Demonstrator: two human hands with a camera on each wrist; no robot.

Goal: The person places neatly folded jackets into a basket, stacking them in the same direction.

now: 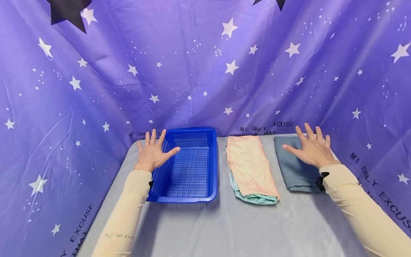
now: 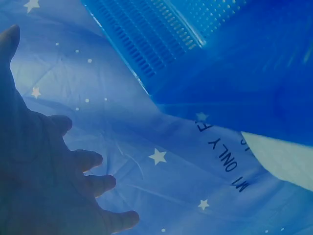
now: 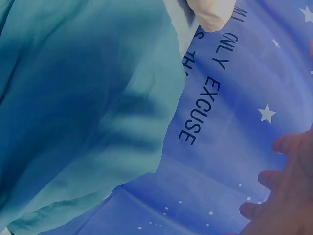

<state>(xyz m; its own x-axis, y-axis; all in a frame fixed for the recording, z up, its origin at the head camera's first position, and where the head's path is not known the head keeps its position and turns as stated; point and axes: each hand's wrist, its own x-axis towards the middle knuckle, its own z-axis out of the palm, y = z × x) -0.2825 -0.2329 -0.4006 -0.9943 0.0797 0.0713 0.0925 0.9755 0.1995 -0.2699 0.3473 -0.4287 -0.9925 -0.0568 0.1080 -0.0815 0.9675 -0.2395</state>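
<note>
Left grip (image 1: 150, 155) and right grip (image 1: 312, 150), both spread wide!
Left's just beside the blue basket (image 1: 191, 169), right's above the folded slate-blue cloth (image 1: 290, 169); between basket and slate-blue, peach cloth (image 1: 250, 164) lies over turquoise cloth (image 1: 237, 191), all on the grey worktop (image 1: 205, 230).

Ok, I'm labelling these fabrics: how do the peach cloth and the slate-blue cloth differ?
Colour: the peach cloth is pale and warm; the slate-blue cloth is darker.
Layering: in the head view, mint fabric shows from under the peach cloth; none shows under the slate-blue cloth.
Cover: there, the right hand partly hides the slate-blue cloth, while no hand covers the peach cloth.
Both lie folded on the grey surface.
</note>
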